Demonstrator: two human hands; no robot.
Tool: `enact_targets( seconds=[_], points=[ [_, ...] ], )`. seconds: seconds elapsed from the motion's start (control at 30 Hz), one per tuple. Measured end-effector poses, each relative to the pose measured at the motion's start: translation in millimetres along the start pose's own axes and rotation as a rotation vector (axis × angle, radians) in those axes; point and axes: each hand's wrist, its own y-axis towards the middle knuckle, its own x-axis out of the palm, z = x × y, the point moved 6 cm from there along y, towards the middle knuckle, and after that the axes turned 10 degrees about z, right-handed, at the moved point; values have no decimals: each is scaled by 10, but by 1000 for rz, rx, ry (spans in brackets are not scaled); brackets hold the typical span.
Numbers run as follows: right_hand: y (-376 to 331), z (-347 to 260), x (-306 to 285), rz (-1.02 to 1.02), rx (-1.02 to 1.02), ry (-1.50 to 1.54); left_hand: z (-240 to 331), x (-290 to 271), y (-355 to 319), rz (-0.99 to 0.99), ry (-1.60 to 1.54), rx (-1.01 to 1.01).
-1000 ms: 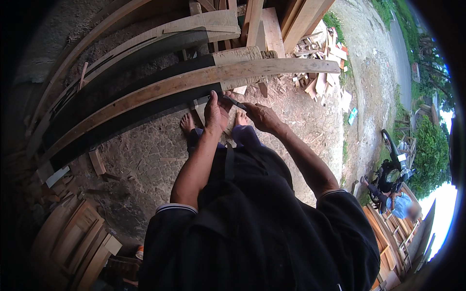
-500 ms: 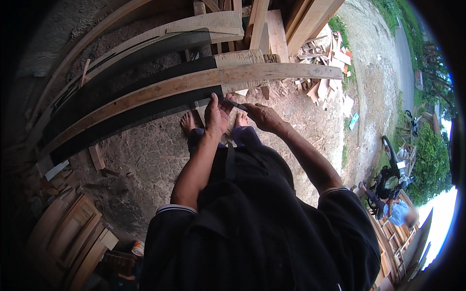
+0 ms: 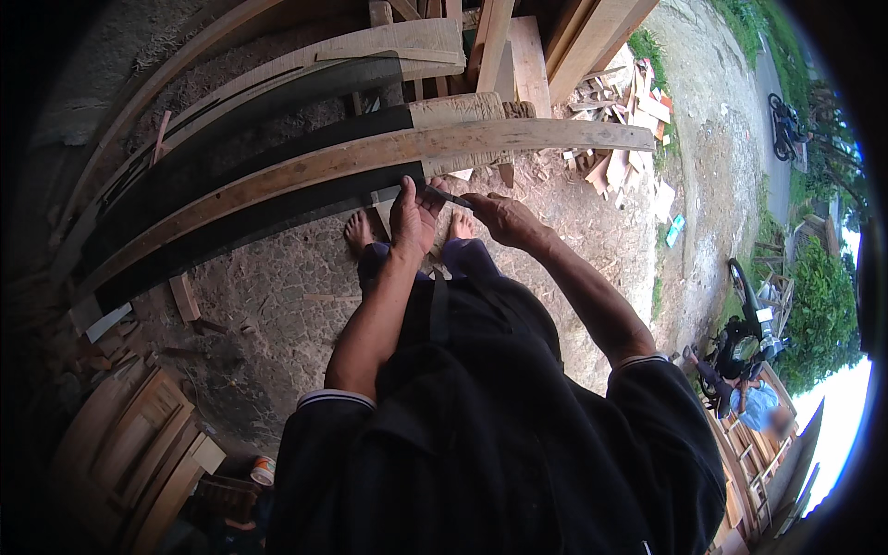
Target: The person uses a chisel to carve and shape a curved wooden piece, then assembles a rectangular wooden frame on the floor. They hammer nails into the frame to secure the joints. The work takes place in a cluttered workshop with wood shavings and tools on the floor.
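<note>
head view, looking down past a dark shirt: a thin dark tool [image 3: 450,196], perhaps a pencil or small blade, too small to tell which, sits between the two hands just in front of the long curved plank [image 3: 370,162]; the right hand [image 3: 495,217] pinches its near end with fingers closed around it; the left hand [image 3: 412,215] is raised beside it, fingers together and upright, thumb meeting the tool's other end, whether it grips firmly i cannot tell; both hands hover over bare feet [image 3: 359,231] on the packed dirt ground [image 3: 277,277]; the plank runs left to right on other stacked curved timbers [image 3: 305,69]; offcuts [image 3: 629,120] lie scattered beyond its right end; wooden frames [image 3: 129,444] lie at lower left; a motorbike [image 3: 745,324] stands well apart at right.
</note>
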Motion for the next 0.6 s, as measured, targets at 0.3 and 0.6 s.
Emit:
enact_targets(
  seconds=[0.3,0.6],
  points=[
    [8,18,-125,-22,-13,-58,-12,-5,17,-22,49,10],
    [24,-21,-130,-37,-25,-93,-7,-13,-57,-15,0,-21]
  ],
)
